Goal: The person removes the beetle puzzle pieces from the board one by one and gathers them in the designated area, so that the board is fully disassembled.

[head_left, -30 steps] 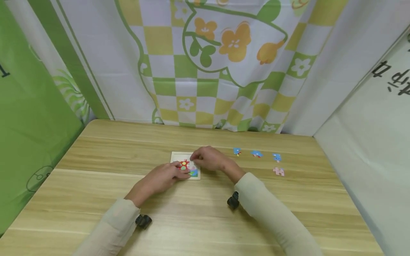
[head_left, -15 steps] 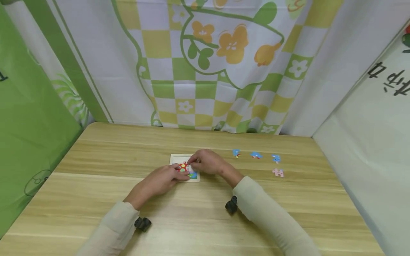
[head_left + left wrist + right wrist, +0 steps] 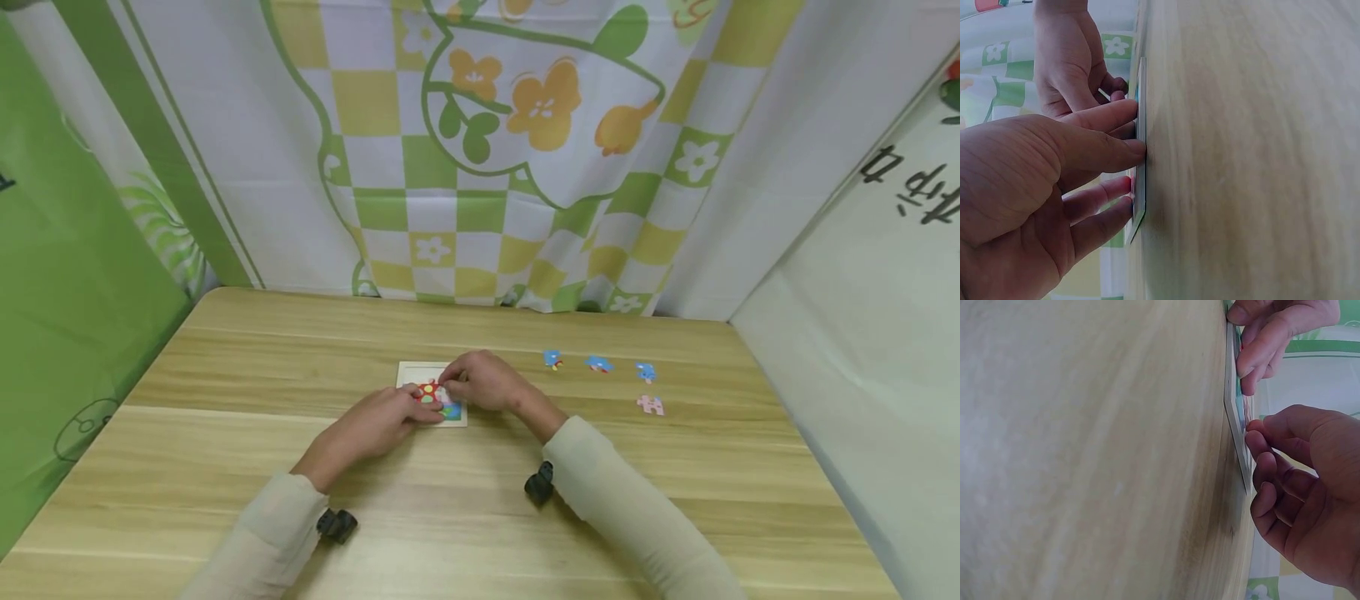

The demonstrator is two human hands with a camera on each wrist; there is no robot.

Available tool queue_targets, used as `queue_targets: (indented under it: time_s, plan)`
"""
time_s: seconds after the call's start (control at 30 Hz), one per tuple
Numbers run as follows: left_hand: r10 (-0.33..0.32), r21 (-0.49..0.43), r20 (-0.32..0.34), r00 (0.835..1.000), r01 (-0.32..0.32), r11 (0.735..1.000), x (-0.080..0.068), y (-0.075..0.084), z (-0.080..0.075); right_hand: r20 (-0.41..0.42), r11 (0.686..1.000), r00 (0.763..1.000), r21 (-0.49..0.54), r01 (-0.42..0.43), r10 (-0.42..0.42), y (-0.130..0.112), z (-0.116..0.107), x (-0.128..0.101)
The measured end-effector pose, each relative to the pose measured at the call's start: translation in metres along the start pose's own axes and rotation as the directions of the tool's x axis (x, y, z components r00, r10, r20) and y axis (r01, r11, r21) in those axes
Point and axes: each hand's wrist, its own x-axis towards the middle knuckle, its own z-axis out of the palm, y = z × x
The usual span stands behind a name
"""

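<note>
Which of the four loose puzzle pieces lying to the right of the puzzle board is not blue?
The pink piece. It lies nearest the table's front edge, below the row of three blue pieces, under the rightmost one.

Puzzle board (image 3: 411, 372) half under hands

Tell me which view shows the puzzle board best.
The head view: it looks down on the board, showing its white face and coloured pieces between the left hand and right hand. Both wrist views catch the board only edge-on, as a thin strip on the table, with fingertips pressing it.
</note>
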Motion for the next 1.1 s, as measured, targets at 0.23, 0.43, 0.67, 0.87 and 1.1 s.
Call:
queue_targets:
  time_s: [0.23,0.43,0.67,0.87,1.1]
  plan:
    - [-0.019,-0.005,0.005,1.0,0.019,1.0,0.001,0.002,-0.001,-0.024,1.0,1.0,-0.002,0.002,-0.002,0.0,0.004,0.002]
    - [-0.037,-0.003,0.019,0.999,0.037,0.999,0.002,0.004,-0.004,-0.025,0.998,0.998,0.039,-0.054,0.055,-0.002,0.003,0.002]
    - [-0.032,-0.022,0.003,0.999,0.032,0.999,0.001,0.006,-0.004,-0.049,0.994,0.994,0.057,-0.091,0.094,-0.004,0.003,0.003]
    - [-0.027,-0.032,-0.005,1.0,0.026,0.999,0.001,0.005,-0.004,-0.066,0.993,0.993,0.064,-0.098,0.103,-0.007,0.003,0.006]
    - [-0.023,-0.025,-0.016,1.0,0.022,0.999,0.001,0.003,-0.002,-0.043,0.992,0.995,0.083,-0.091,0.095,-0.012,0.003,0.007]
